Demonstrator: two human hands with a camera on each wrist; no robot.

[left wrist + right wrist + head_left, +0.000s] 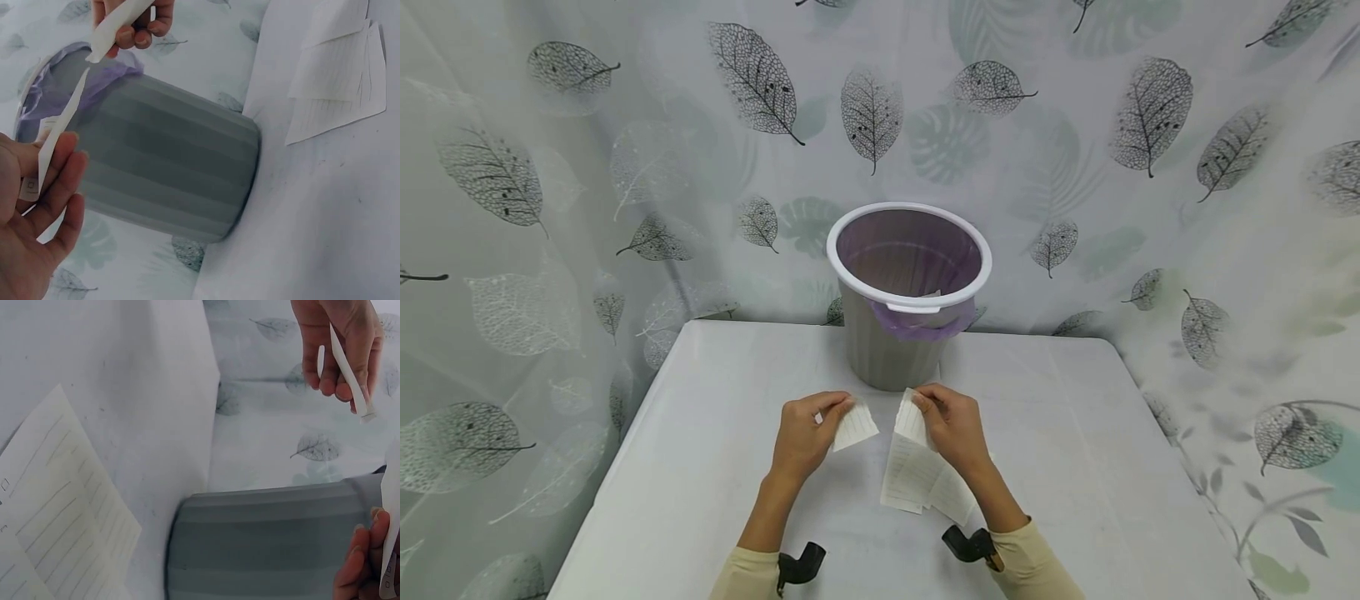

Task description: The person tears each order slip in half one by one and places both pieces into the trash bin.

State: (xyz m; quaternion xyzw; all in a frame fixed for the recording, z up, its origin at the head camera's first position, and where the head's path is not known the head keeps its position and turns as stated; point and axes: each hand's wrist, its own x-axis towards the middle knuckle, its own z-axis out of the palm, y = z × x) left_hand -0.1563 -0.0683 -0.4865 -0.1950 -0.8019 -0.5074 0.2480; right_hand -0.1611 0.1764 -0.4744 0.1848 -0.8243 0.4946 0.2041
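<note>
A person's two bare hands are held apart over a white table (700, 467), each pinching a torn-looking scrap of paper. The left hand (803, 437) grips the left scrap (855, 427) between thumb and fingers, with the paper jutting inward toward the other hand. The right hand (957, 427) pinches the right scrap (912, 419), which hangs from its inner side. The two scraps are near each other with a gap between them. Just below the right hand, nearer the person, a few overlapping lined sheets (901, 479) lie on the table, partly hidden by the right wrist. Just beyond both hands stands an upright grey bin (883, 342) with a white rim and a purple liner (925, 327). Behind it hangs a leaf-print curtain (925, 179).
</note>
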